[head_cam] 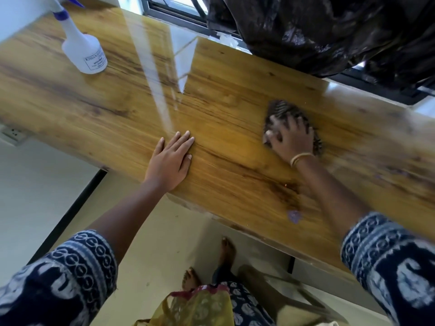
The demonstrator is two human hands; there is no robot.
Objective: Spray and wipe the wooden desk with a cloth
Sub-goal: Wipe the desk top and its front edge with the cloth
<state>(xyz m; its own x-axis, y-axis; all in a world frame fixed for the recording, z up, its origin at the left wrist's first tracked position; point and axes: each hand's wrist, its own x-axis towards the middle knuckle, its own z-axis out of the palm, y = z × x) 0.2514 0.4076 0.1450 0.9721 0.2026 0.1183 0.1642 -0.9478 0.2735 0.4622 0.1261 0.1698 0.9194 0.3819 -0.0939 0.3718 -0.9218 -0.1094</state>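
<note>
The glossy wooden desk (122, 107) runs across the view from upper left to lower right. My right hand (293, 140) lies on a dark striped cloth (282, 108) on the right part of the desk, with its fingers curled into the fabric. My left hand (170, 161) rests flat on the bare wood near the front edge, fingers straight. A white spray bottle (83, 49) with a blue nozzle stands upright at the far left of the desk, well away from both hands.
A large black plastic bag (329, 31) bulges over the desk's back edge at the upper right, in front of a window frame (176, 14). A wall socket (14, 135) sits below the desk's left end. My bare feet (227, 250) stand on the tiled floor.
</note>
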